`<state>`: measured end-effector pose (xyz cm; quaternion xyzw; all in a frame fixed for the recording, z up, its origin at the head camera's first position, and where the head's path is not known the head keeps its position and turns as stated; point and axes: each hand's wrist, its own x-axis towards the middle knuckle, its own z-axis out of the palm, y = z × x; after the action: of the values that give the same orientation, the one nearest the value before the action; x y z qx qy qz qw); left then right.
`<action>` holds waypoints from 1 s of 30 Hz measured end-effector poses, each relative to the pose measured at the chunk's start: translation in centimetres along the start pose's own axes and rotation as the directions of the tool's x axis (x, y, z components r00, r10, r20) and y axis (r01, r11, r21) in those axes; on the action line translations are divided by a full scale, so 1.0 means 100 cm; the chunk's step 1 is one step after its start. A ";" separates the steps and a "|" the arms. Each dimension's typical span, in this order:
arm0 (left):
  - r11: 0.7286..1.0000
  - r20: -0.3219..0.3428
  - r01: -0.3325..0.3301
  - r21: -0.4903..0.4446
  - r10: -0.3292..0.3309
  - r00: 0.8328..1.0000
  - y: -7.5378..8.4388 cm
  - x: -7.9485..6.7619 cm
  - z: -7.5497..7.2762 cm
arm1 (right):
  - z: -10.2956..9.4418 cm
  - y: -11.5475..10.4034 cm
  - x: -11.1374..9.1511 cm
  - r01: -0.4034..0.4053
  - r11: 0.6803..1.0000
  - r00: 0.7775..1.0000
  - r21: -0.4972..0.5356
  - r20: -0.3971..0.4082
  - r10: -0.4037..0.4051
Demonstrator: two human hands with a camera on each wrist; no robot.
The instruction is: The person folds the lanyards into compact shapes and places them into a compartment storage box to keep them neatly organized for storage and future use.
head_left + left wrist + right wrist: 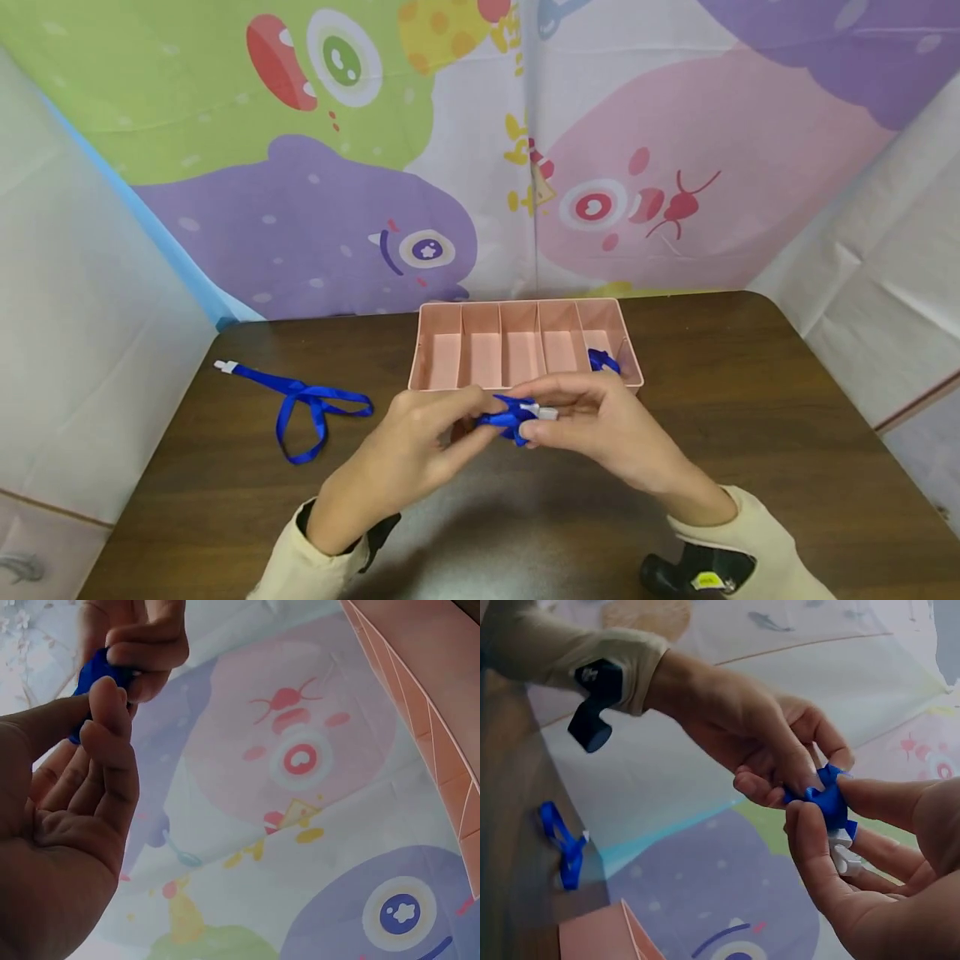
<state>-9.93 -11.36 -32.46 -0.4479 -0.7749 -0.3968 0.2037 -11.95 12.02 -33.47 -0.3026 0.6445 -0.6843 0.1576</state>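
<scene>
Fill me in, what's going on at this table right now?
A person is handling a bunched blue strap with a white end piece, pinching it between the left hand and the right hand, by the near side of a pink divided tray. Another blue strap lies loosely looped on the table to the person's left. Something blue already sits in the tray's rightmost compartment.

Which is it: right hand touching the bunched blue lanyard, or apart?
Touching. The right wrist view shows the right hand pinching the bunched blue lanyard, fingers directly against the fabric.
</scene>
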 end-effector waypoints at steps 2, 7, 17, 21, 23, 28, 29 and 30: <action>1.000 -0.011 -0.009 0.013 0.009 1.000 0.000 0.001 0.001 | 0.001 0.000 0.000 0.025 1.000 1.000 -0.015 -0.014 -0.025; 1.000 0.000 0.002 -0.013 -0.002 1.000 -0.002 0.001 0.000 | 0.003 0.002 -0.001 0.080 0.997 0.996 -0.022 -0.041 -0.081; 0.992 0.007 -0.015 -0.129 0.016 1.000 -0.001 0.001 -0.008 | 0.001 -0.009 -0.005 0.081 0.991 0.994 -0.109 -0.065 -0.089; 0.977 -0.033 -0.130 -0.169 0.127 0.991 0.004 0.004 -0.007 | 0.000 -0.016 -0.010 0.088 0.992 0.995 -0.092 -0.043 -0.092; 0.972 -0.044 -0.164 -0.166 0.159 0.986 0.006 0.005 -0.007 | -0.001 -0.019 -0.012 0.096 0.991 0.994 -0.090 -0.041 -0.100; 0.988 -0.074 -0.097 -0.120 0.089 0.993 0.011 0.006 -0.005 | -0.010 -0.024 -0.014 0.111 0.981 0.983 -0.159 -0.126 -0.132; 0.991 -0.082 -0.082 -0.104 0.074 0.994 0.012 0.006 -0.004 | -0.014 -0.025 -0.015 0.110 0.977 0.977 -0.182 -0.159 -0.139; 0.995 -0.086 -0.066 -0.072 0.060 0.994 0.012 0.005 -0.002 | -0.017 -0.027 -0.016 0.110 0.972 0.970 -0.208 -0.190 -0.150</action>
<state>-9.20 -10.93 -31.44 -0.4625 -0.7356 -0.4375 0.2315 -11.30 14.69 -31.14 -0.2864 0.7002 -0.6539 0.0145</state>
